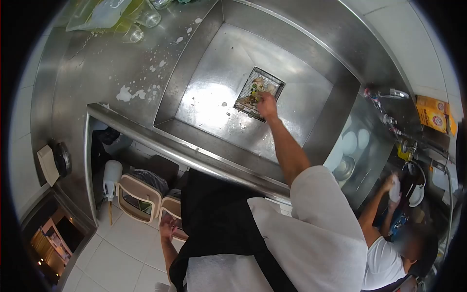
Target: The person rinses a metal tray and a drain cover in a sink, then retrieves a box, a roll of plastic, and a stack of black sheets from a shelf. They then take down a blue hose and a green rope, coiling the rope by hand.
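Over the drain basket (278,92) in the floor of the steel sink (209,63), my right hand (267,105) has its fingers closed on food scraps (256,92). More scraps lie in the perforated basket around the fingertips. Lower down, my left hand (168,227) is beside the rim of a beige bin (171,209) below the counter. Its fingers look bent, and whether they hold anything is too small to tell.
White foam spots the steel counter (141,68), with glasses (150,18) at its back. Another beige bin (154,197) and a white bottle (112,173) stand below. At right, a co-worker (389,258) handles a white item near stacked dishes (349,142) and taps (389,119).
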A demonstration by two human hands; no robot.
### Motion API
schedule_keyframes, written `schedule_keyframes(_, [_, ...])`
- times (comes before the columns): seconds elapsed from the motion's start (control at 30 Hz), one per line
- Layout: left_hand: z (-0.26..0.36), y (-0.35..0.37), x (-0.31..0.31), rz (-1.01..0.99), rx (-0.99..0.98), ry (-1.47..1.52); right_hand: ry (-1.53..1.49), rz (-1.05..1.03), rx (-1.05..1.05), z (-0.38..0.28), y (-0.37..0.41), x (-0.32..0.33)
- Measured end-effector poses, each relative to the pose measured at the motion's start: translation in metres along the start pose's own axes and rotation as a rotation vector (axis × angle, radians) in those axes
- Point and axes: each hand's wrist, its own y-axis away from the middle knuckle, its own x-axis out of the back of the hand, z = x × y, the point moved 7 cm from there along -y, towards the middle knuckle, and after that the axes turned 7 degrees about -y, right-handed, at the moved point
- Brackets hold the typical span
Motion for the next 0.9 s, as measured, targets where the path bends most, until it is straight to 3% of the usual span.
schedule_keyframes(0.07, [0.030,0.034,0.034,0.031,-0.162,0.109,-0.114,0.155,-0.044,-0.051,0.027,-0.011])
schedule_keyframes(0.1, [0.056,-0.009,-0.073,-0.110,-0.153,0.160,0.111,0.041,-0.082,-0.002,-0.001,0.046])
schedule_keyframes(0.17, [0.096,0.024,-0.055,0.065,-0.259,0.150,0.296,-0.182,-0.133,-0.013,0.023,0.000])
schedule_keyframes(0.2, [0.098,0.033,-0.043,0.048,-0.315,0.211,0.423,-0.268,-0.105,-0.017,0.039,-0.022])
schedule_keyframes(0.27, [0.107,0.030,-0.049,0.044,-0.363,0.192,0.310,-0.385,-0.227,-0.002,0.037,-0.038])
schedule_keyframes(0.3, [0.103,0.033,-0.054,0.015,-0.378,0.133,0.317,-0.412,-0.186,0.000,0.033,-0.040])
schedule_keyframes(0.4, [0.065,0.031,-0.059,0.037,-0.257,0.203,0.290,-0.484,-0.255,-0.033,0.021,-0.005])
schedule_keyframes(0.57, [-0.044,0.000,-0.061,0.033,-0.026,0.378,0.352,-0.321,-0.071,-0.102,0.028,0.051])
schedule_keyframes(0.67, [-0.111,-0.053,-0.074,-0.166,0.047,0.441,0.441,-0.264,-0.033,-0.114,0.031,0.071])
schedule_keyframes(0.73, [-0.116,-0.048,-0.072,-0.111,-0.005,0.475,0.421,-0.267,-0.053,-0.100,0.023,0.087])
schedule_keyframes(0.77, [-0.109,-0.041,-0.071,-0.044,-0.061,0.510,0.529,-0.245,0.017,-0.124,0.016,0.108])
schedule_keyframes(0.8, [-0.101,-0.031,-0.071,0.013,0.034,0.625,0.731,-0.262,0.093,-0.172,0.012,0.132])
schedule_keyframes(0.87, [-0.130,-0.110,-0.093,-0.284,-0.182,0.796,0.822,-0.236,0.203,-0.271,0.001,0.173])
schedule_keyframes(0.9, [-0.100,-0.096,-0.090,-0.448,-0.270,0.877,0.896,-0.251,0.221,-0.315,-0.003,0.184])
